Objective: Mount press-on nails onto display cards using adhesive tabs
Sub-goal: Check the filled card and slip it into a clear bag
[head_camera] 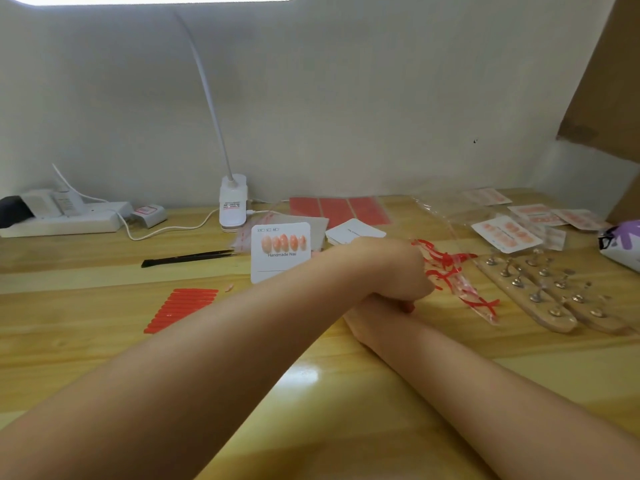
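A white display card (281, 263) printed "Handmade Nail" carries several pink press-on nails and stands tilted up at mid-table. My right hand (367, 315) lies mostly hidden under my left forearm; a fingertip shows at the card's right edge, holding it. My left hand (398, 268) crosses over to the right with fingers curled, a bit of red backing strip (411, 308) at its fingertips. It hovers at a clear bag of red peeled strips (450, 271). A sheet of red adhesive tabs (183, 308) lies at the left, with a loose nail (228, 288) beside it.
Black tweezers (187, 258) lie left of the card. Behind it are red sheets (339, 209), a stack of blank cards (355, 233) and a lamp base (233, 202). Wooden nail stands (547, 296) and bagged finished cards (505, 233) fill the right. A power strip (62, 218) sits far left.
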`<state>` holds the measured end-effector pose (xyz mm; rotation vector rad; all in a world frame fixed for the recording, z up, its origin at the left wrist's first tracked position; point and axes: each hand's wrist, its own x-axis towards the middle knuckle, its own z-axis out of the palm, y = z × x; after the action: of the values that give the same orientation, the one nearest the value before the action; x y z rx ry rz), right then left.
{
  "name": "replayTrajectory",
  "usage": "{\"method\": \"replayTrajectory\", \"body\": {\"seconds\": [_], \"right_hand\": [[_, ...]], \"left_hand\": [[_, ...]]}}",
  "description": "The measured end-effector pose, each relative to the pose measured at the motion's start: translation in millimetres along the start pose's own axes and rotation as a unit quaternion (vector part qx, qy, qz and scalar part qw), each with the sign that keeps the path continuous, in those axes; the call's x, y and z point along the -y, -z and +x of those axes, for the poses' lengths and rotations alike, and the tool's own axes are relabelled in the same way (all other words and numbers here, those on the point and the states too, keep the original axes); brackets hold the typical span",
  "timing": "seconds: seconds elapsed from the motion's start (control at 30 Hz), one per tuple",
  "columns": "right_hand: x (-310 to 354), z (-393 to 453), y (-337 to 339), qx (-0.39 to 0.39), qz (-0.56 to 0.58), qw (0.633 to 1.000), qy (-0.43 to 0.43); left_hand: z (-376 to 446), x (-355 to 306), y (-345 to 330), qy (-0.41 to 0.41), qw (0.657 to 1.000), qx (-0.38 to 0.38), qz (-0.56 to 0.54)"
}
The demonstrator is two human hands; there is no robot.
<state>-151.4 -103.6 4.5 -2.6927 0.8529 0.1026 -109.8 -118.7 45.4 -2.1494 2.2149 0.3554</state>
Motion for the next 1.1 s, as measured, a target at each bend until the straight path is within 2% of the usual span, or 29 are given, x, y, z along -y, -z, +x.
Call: {"method": "replayTrajectory", "body": {"seconds": [0.03, 0.07, 0.13, 0.17, 0.23, 0.3, 0.37, 0.43, 0.53, 0.6, 0.7, 0.77, 0.83, 1.0, 1.1], "right_hand": [[1.0, -3.7, 2.0, 0.007, -0.062, 0.998, 0.02], [-8.7, 6.9, -6.6, 0.005, -0.034, 0.999, 0.008], [1.0, 1.6, -4.0, -0.016, -0.06, 0.998, -0.023], [1.5, 2.8, -3.5, 0.005, -0.095, 0.995, -0.031], [1.1, 3.1, -2.9, -0.025, -0.003, 0.999, -0.028], [4.6, 1.8, 1.8, -0.077, 0.167, 0.983, -0.011], [6.3, 3.5, -2.9, -0.163, 0.345, 0.924, 0.015], [4.9, 9.8, -9.4, -0.212, 0.466, 0.859, 0.01], [7.8, 18.7, -13.5, -0.195, 0.607, 0.77, -0.016], [8.7, 21.0, -14.6, -0.201, 0.638, 0.743, -0.006], [8.6, 22.5, -18.1, -0.217, 0.636, 0.741, 0.002], [8.1, 23.8, -18.5, -0.216, 0.634, 0.743, 0.002], [7.6, 23.3, -18.6, -0.211, 0.634, 0.744, 0.003], [6.7, 22.9, -20.1, -0.2, 0.616, 0.761, 0.026], [2.0, 21.6, -18.9, -0.25, 0.528, 0.811, 0.023]], "left_hand": [[1.1, -0.9, 0.9, -0.015, 1.0, -0.008, -0.001], [1.5, -0.3, 0.7, -0.027, 0.999, -0.027, -0.007], [1.3, 2.4, -0.7, -0.016, 0.996, -0.08, -0.044], [-0.6, 3.6, -1.1, 0.0, 0.993, -0.109, -0.044], [-8.5, 4.9, -0.9, 0.015, 0.985, -0.166, -0.048], [-19.5, 7.5, 0.7, 0.007, 0.969, -0.235, -0.075], [-33.4, 13.4, 4.8, 0.01, 0.945, -0.309, -0.111], [-51.3, 26.9, 8.2, 0.028, 0.913, -0.383, -0.136], [-80.8, 68.7, 9.7, 0.038, 0.879, -0.457, -0.129], [-100.9, 105.2, 6.0, 0.042, 0.901, -0.419, -0.107], [-120.5, 148.7, -7.6, 0.05, 0.953, -0.282, -0.102], [-120.8, 160.1, -17.0, 0.051, 0.965, -0.228, -0.115], [-114.1, 163.1, -23.9, 0.042, 0.97, -0.216, -0.105], [-108.0, 164.8, -24.0, 0.04, 0.962, -0.266, -0.053], [-115.6, 170.0, -14.1, 0.073, 0.973, -0.214, -0.042]]}}
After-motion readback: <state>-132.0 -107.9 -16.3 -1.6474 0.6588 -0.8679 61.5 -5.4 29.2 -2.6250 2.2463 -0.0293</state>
